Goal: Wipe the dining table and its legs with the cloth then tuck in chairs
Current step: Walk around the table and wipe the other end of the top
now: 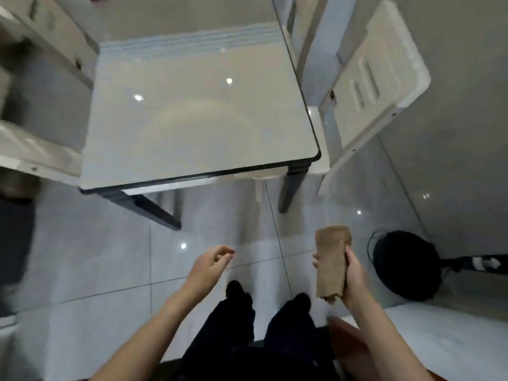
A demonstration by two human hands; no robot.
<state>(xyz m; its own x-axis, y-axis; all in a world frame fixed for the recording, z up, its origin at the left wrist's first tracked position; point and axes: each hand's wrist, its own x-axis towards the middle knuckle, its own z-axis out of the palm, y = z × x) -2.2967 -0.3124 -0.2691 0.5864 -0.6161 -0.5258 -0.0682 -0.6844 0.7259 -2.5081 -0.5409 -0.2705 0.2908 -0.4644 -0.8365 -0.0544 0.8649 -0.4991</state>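
Holding one cloth (331,264) | right hand (354,273) | one table (192,119) | three chairs (368,86)

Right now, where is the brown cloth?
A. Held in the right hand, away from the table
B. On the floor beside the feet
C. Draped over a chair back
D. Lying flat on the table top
A: the right hand grips the folded cloth above the floor, short of the table.

Brown folded cloth (331,262) held upright, glossy grey table (192,119), white chairs (368,86) alongside
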